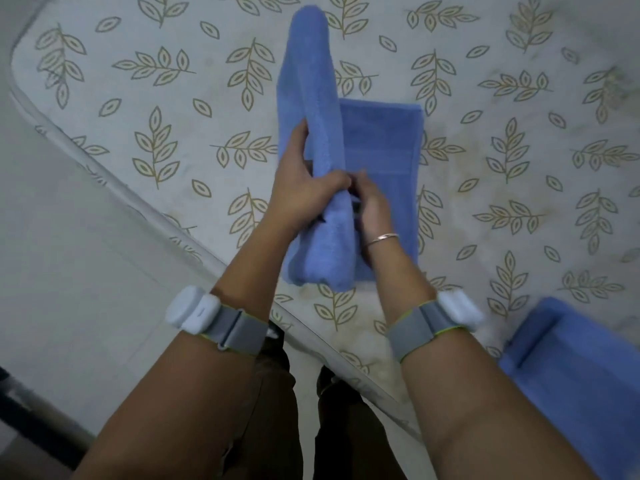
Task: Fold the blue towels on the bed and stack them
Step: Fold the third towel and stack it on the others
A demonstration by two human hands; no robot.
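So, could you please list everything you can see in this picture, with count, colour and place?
Towel being folded: one, blue, held up over the middle of the bed.
Flat towel: one, blue, lying on the bed under and right of the held one.
Another towel: one, blue, at the bed's near right edge, partly out of frame.
Bed sheet: one, pale with tan leaf print, covering the bed.
Floor: pale grey, left of the bed.
Bangle: one, thin, metallic, right wrist.
Forearm bands: two, grey with white units, one per arm.
Left hand: gripping the held towel.
Right hand: gripping the same towel.
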